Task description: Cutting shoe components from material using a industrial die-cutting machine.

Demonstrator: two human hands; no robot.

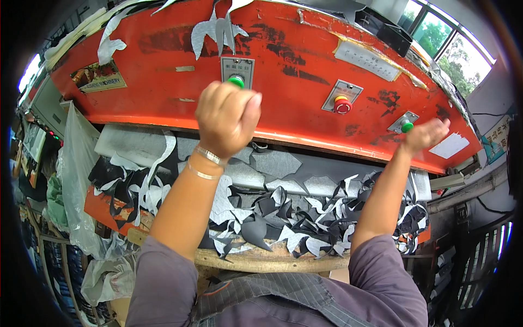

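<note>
My left hand (229, 117) is closed in a fist with nothing showing in it. It is up against the lower edge of a green push button (236, 81) on the red machine's front (294, 103), partly covering that button. My right hand (426, 136) is beside a second green button (407, 127) at the right, its fingers loosely stretched out and empty. Whether either hand presses its button, I cannot tell. Between them sits a red emergency stop button (342, 104) on a metal plate.
Below the machine's front edge, cut sheet pieces (275, 162) and many black and grey offcuts (261, 218) cover the bed. A wooden edge (267, 260) runs close to my body. Strips (218, 32) hang over the machine's top. Clear plastic sheeting (79, 180) hangs at the left.
</note>
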